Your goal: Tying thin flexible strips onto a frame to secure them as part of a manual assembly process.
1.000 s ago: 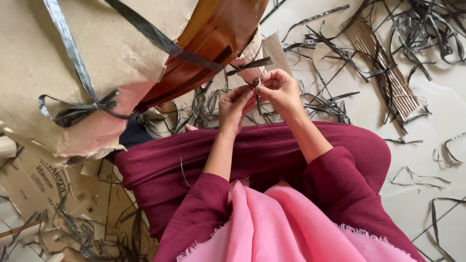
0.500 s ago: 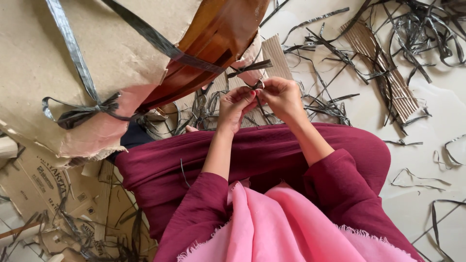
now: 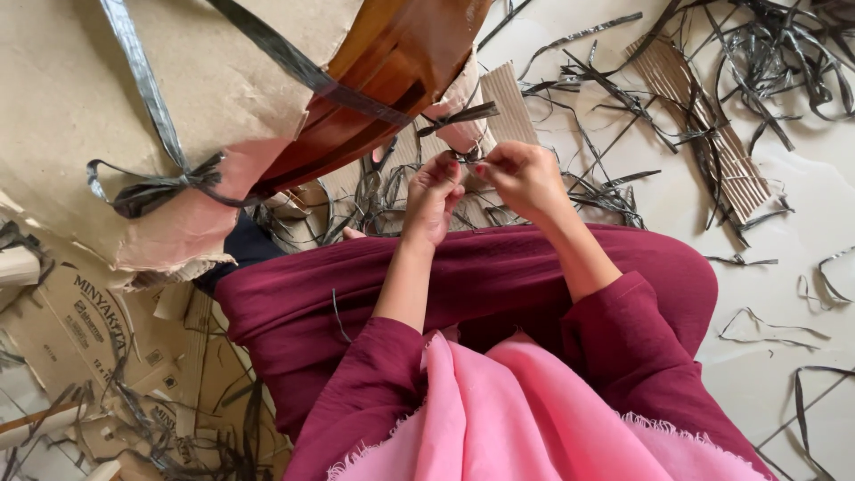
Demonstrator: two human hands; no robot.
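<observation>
Both hands meet over the lap, fingertips pinched on a thin dark plastic strap (image 3: 469, 158). Left hand (image 3: 434, 198) is closed on the strap's near end, thumb and forefinger pressed together. Right hand (image 3: 521, 175) is also closed, pinching the same strap just beside the left; the two hands are almost touching. The short stretch between the fingers is too small to tell whether it is knotted.

The strap's long axis runs from the fingers up and away, toward the wrapped wooden piece (image 3: 392, 71); a frayed end sticks out to the right just above the hands. More strap crosses the wood diagonally, and another band is tied in a knot (image 3: 191, 174) on the brown paper wrapping (image 3: 80, 98) at left, which is torn and shows pink underneath.

The person sits on a pale floor (image 3: 775, 356), legs in maroon cloth, a pink scarf (image 3: 534, 419) below. The floor is littered with cut dark strap scraps (image 3: 757, 53), a strip of corrugated cardboard (image 3: 712, 134) to the right, and flattened printed cardboard (image 3: 89, 321) at lower left.
</observation>
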